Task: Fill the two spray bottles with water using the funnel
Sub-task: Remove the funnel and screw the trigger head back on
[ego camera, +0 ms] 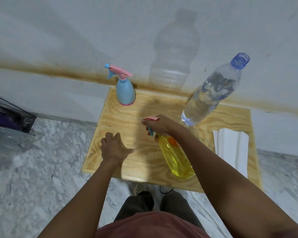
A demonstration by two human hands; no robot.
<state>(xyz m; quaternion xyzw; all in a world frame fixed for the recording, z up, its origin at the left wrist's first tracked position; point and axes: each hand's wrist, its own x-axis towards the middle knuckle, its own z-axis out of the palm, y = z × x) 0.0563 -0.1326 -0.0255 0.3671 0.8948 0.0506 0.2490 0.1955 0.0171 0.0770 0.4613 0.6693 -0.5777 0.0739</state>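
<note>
**A:** What sits closest to the camera?

**B:** The person's dull red shirt (150,225) at the bottom edge, with dark trousers (139,203) just beyond it. Two bare forearms reach forward over a wooden desk (127,121).

**A:** What is the right hand doing?

**B:** The right hand (160,126) has its fingers curled round the neck of a yellow spray bottle (177,158), just under the pink spray head (150,118). A blue trigger lever (151,131) shows below the fingers. The bottle is tilted, with its top leaning toward the left hand. Its base is down by the desk's near edge, closer to the person than the hand itself. I cannot tell whether the base rests on the wood.

**A:** And the left?

**B:** The left hand (113,148) is palm down over the desk with its fingers spread and relaxed, holding nothing. It is apart from the yellow bottle. Whether it touches the desk I cannot tell.

**A:** Where is the second sprayer?

**B:** A blue spray bottle (126,93), with its pink and blue head on, stands upright at the far corner of the desk. It is beyond the left hand and well apart from it.

**A:** And the water?

**B:** A clear plastic water bottle (212,93) stands beyond the right hand, uncapped, with its base just beside the wrist. It holds water.

**A:** What else is there?

**B:** White sheets (230,152) are stacked right of the right forearm. Marble floor (41,160) surrounds the desk, and a pale wall (76,31) with a brown stain line rises behind it.
</note>
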